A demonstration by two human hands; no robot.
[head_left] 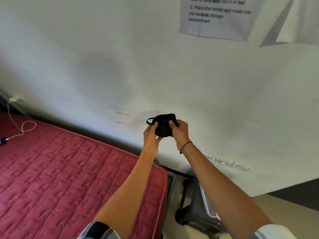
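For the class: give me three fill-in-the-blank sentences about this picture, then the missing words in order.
The left hand and the right hand both hold a small fabric mask coloured ____.
The quilted mattress below the left forearm is ____.
A thin black band circles the ____ wrist.
Missing words: black; red; right.

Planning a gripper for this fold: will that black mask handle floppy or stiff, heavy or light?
Probably floppy: the black mask bunches between the left hand and right hand. Likely light, as fingertips alone hold it up. Its loose loop could snag.
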